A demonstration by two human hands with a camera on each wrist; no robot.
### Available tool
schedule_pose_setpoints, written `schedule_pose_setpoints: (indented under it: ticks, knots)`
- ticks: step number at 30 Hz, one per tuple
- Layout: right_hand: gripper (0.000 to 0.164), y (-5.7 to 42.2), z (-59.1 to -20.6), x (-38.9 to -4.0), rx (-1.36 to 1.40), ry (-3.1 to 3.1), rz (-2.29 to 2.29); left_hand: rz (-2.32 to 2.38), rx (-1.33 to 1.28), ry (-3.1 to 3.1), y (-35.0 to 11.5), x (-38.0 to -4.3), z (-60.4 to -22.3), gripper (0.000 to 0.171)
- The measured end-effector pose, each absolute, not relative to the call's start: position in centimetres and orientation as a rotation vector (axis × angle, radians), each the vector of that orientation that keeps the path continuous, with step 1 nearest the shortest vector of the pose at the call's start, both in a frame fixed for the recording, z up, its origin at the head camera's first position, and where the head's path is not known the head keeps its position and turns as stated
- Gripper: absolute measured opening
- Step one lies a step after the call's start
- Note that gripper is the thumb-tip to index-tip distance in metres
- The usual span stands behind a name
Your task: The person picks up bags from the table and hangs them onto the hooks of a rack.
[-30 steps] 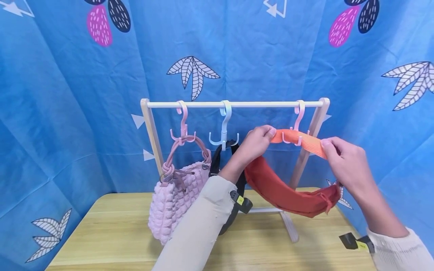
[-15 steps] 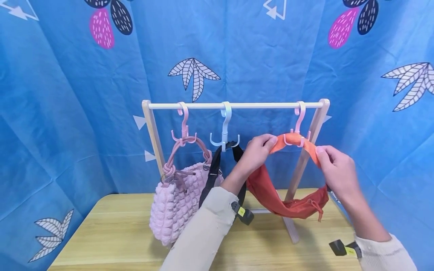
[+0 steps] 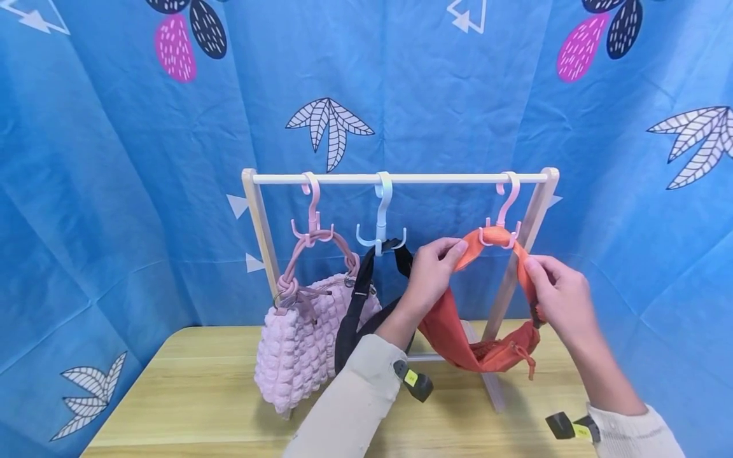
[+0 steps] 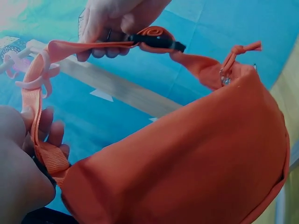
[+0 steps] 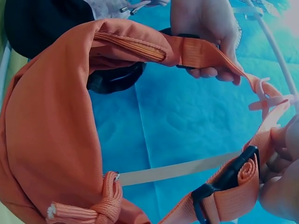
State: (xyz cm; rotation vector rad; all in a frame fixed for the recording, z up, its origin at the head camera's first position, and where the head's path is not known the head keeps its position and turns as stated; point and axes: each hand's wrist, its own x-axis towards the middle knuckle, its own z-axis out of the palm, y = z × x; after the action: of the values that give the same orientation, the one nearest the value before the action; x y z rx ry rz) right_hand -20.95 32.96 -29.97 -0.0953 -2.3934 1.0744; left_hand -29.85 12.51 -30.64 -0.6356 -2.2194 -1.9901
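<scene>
An orange-red waist bag (image 4: 187, 154) hangs by its orange strap (image 3: 495, 235) over the prongs of the right pink hook (image 3: 509, 203). My left hand (image 3: 431, 272) pinches the strap just left of that hook, thumb on top. On the other side, my right hand (image 3: 562, 294) grips the strap between thumb and fingers. Close to the right hand, the right wrist view shows a black buckle (image 5: 229, 177) with a rolled strap end. The bag's body sags below both hands, its zipper (image 5: 133, 46) and knotted cord pull (image 5: 110, 200) visible. My left forearm covers part of a black bag (image 3: 357, 312).
A white rail (image 3: 441, 179) on wooden legs carries the hooks. From the left pink hook (image 3: 313, 203) hangs a puffy pink bag (image 3: 298, 343). The black bag's strap loops over the blue hook (image 3: 383, 210). A wooden table (image 3: 189, 381) lies below, a blue patterned curtain (image 3: 189, 127) behind.
The strap has gone from stretched nearly flat to bent down over the pink hook's prongs. Both hands have lowered, the right one also moving left, and the bag's body has folded more.
</scene>
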Motion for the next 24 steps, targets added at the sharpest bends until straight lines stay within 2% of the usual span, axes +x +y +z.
schedule_pose_setpoints:
  ticks: [24]
  knots:
    - [0.043, 32.3, -32.5, -21.9, -0.129, -2.302, 1.086, -2.111, -0.462, -2.185, 12.6, -28.5, -33.2, 0.029]
